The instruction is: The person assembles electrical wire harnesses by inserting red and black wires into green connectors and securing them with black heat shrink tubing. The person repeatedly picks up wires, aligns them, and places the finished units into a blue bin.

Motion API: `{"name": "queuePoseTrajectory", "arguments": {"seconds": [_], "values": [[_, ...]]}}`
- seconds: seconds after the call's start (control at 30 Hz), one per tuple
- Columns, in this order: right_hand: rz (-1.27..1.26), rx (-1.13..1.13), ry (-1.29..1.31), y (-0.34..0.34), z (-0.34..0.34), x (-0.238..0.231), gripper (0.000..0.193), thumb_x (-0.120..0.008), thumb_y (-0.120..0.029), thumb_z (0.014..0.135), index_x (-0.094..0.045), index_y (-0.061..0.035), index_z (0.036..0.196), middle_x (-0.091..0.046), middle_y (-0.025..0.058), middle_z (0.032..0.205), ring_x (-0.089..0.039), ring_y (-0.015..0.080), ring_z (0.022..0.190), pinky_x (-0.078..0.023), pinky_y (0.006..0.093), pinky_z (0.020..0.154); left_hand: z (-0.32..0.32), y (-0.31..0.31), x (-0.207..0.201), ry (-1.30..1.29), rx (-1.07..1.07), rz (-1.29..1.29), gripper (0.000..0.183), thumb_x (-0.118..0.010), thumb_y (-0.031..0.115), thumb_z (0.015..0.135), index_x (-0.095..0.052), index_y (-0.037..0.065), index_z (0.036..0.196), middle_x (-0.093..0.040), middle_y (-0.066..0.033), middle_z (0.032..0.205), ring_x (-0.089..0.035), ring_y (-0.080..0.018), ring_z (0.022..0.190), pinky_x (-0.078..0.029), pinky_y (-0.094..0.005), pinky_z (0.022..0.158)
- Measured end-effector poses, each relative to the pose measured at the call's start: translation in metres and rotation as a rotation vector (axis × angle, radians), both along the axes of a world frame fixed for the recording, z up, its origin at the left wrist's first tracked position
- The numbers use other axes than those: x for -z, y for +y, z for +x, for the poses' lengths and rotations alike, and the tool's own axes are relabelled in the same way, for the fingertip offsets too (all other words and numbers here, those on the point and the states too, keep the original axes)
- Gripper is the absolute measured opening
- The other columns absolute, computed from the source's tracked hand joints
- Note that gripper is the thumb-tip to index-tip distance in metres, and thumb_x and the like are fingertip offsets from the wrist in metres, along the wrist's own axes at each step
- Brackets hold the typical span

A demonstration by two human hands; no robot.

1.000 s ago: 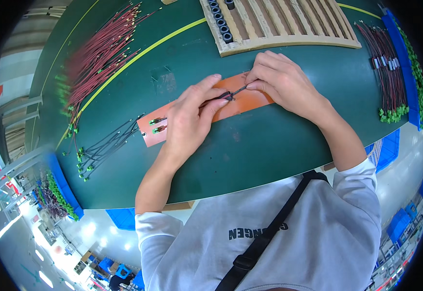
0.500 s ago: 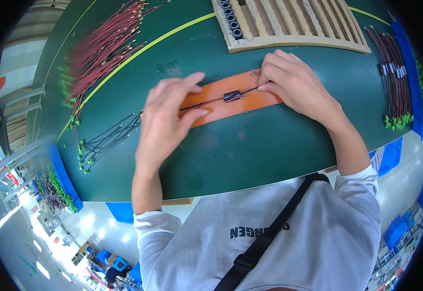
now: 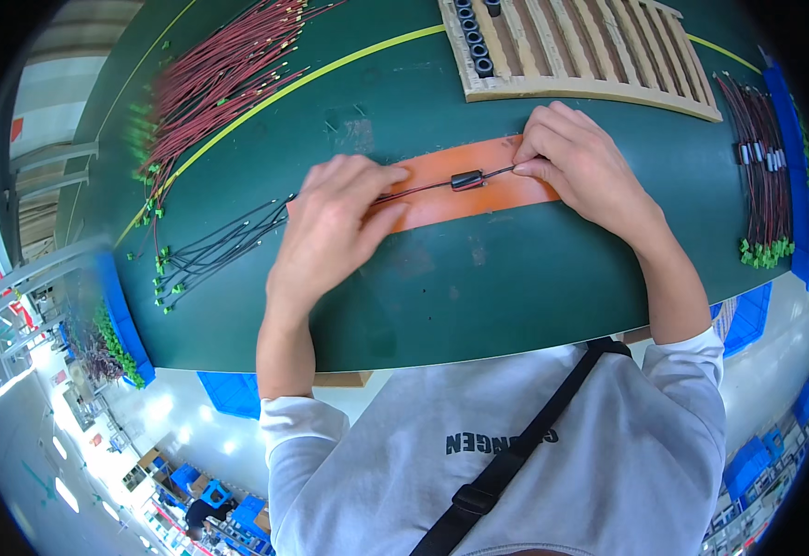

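Observation:
A thin red-and-black cable (image 3: 414, 192) runs across an orange mat (image 3: 441, 213) on the green table. Threaded on the cable, near the mat's middle, is a black cylindrical core (image 3: 467, 181). My right hand (image 3: 580, 167) pinches the cable between thumb and fingertips, right of the core. My left hand (image 3: 330, 218) lies over the mat's left end. Its thumb and forefinger stand apart, with the cable passing between them; its other fingers are partly hidden. Beyond my left hand, several dark wires (image 3: 228, 246) with green connectors trail to the left.
A bundle of red wires (image 3: 228, 83) lies at the far left. The wooden slotted rack (image 3: 590, 97) at the back holds several black ring-ended cylinders (image 3: 478, 51). On the right, finished-looking cables (image 3: 764, 185) with white pieces and green connectors lie beside a blue edge strip (image 3: 791, 167).
My left thumb and forefinger have drawn somewhat closer together around the cable. My right hand keeps its pinch. The whole view has shifted slightly, with the tabletop appearing further right.

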State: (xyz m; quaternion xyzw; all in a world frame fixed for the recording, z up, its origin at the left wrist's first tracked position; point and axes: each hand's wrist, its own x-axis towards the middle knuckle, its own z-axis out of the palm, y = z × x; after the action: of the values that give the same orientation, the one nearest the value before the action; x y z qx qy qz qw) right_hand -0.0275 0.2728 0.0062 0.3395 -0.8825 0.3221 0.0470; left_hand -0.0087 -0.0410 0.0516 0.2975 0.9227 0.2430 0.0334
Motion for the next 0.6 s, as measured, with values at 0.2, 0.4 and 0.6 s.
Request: {"name": "queuePoseTrajectory", "arguments": {"seconds": [0.2,0.4,0.6], "values": [[0.044,0.019,0.15,-0.002,0.004,0.007,0.018,-0.078,-0.013,0.084,-0.064,-0.0068,0.094,-0.062,0.006,0.098,-0.06,0.0281,0.097,-0.049,0.0419,0.088,0.001,0.053,0.026,0.088,0.063,0.116,0.028,-0.08,0.012,0.084,-0.071,0.0,0.107,-0.067,-0.0112,0.103,-0.063,-0.0321,0.095,-0.051,-0.0405,0.086],[-0.476,0.3,0.434,-0.002,0.004,-0.019,0.048,-0.082,-0.007,0.083,-0.061,-0.0059,0.126,-0.059,0.0112,0.119,-0.059,0.0271,0.111,-0.047,0.0403,0.1,0.016,0.036,-0.017,0.028,-0.13,0.346,0.029,-0.076,-0.002,0.09,-0.064,-0.003,0.116,-0.071,-0.0113,0.103,-0.069,-0.0152,0.085,-0.054,-0.0264,0.071],[-1.011,-0.07,-0.471,-0.019,0.035,-0.035,0.034,-0.069,-0.005,0.098,-0.06,0.0029,0.13,-0.056,0.0079,0.119,-0.059,0.0144,0.103,-0.051,0.0309,0.09,0.041,0.048,-0.034,-0.229,-0.135,0.794,0.039,-0.08,-0.001,0.089,-0.064,0.001,0.124,-0.074,-0.0085,0.1,-0.066,-0.0051,0.072,-0.052,-0.0215,0.061]]}}
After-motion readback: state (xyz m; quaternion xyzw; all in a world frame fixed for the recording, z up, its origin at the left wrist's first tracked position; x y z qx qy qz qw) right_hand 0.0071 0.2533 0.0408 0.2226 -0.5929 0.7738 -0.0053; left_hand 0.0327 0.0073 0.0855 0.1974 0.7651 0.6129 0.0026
